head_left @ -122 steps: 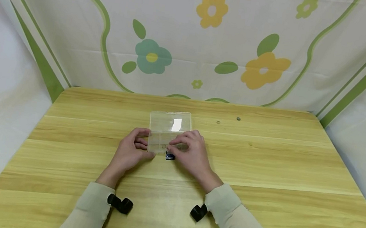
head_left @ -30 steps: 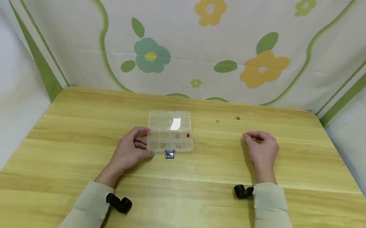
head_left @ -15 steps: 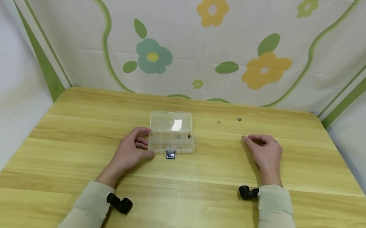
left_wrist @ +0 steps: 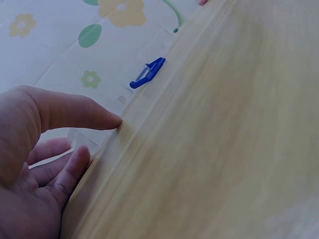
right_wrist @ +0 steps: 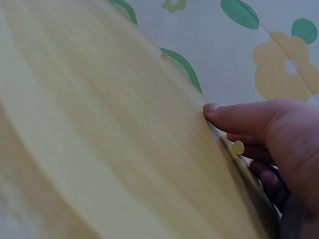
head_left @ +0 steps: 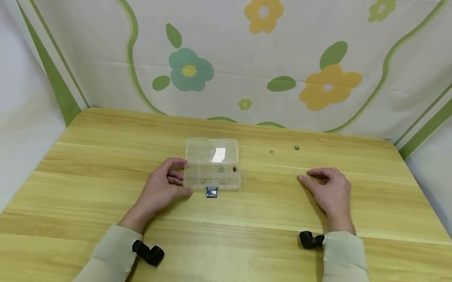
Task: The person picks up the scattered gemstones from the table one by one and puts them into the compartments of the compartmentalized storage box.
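A clear compartment box [head_left: 211,176] stands with its lid raised; a few small pieces lie in its compartments, one of them a dark red bead [head_left: 234,168]. The box has a blue clasp [head_left: 211,192] at its front, also seen in the left wrist view. My left hand [head_left: 160,188] grips the box's left end, thumb at the front corner and index finger farther back. To the right, my right hand [head_left: 330,193] rests low on the table, thumb and index tips apart. A small pale yellow disc [right_wrist: 238,148] shows by its fingers in the right wrist view; whether they touch it I cannot tell.
Toward the back of the wooden table [head_left: 209,255] lie a small pale ring-like piece [head_left: 271,151] and a small dark round piece [head_left: 296,147]. A white cloth [head_left: 239,55] printed with flowers hangs behind the table.
My right hand has left the box and gone right across the table; over the last half second its thumb and index finger have parted. My left hand has stayed at the box.
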The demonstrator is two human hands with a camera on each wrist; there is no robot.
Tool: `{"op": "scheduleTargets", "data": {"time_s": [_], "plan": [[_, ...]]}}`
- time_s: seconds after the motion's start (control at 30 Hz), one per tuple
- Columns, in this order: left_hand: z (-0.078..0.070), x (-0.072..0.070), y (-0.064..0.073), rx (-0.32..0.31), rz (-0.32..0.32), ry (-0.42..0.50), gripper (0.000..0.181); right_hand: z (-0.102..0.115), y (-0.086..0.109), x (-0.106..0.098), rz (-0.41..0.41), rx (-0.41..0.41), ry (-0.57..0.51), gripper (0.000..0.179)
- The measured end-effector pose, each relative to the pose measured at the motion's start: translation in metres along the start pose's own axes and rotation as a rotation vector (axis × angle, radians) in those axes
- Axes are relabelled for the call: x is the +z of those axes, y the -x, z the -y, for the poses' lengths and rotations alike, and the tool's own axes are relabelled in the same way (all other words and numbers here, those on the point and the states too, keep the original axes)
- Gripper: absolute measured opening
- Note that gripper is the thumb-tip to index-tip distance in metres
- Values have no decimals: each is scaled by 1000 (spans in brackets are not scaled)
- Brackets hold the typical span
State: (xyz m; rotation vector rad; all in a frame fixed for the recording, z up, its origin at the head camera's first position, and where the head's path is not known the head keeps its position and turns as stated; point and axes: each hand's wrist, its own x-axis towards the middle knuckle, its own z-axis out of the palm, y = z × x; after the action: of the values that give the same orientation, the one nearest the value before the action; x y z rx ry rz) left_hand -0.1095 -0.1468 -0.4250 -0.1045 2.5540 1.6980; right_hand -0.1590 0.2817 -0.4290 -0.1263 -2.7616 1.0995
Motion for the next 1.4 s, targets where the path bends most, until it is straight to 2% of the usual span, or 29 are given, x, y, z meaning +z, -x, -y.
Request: {"op": "scheduleTargets", "data": {"time_s": [0.5, 1.13, 1.4], "plan": [[0, 3, 3, -7, -2, 0, 72, -10, 3, -11, 58, -20, -20, 43], [1, 2, -2, -8, -13, 3, 72, -17, 1, -12, -25, -48, 13, 31], [2, 1, -3, -15, -11, -6, 74, -15, 2, -9, -19, -40, 16, 26]]}}
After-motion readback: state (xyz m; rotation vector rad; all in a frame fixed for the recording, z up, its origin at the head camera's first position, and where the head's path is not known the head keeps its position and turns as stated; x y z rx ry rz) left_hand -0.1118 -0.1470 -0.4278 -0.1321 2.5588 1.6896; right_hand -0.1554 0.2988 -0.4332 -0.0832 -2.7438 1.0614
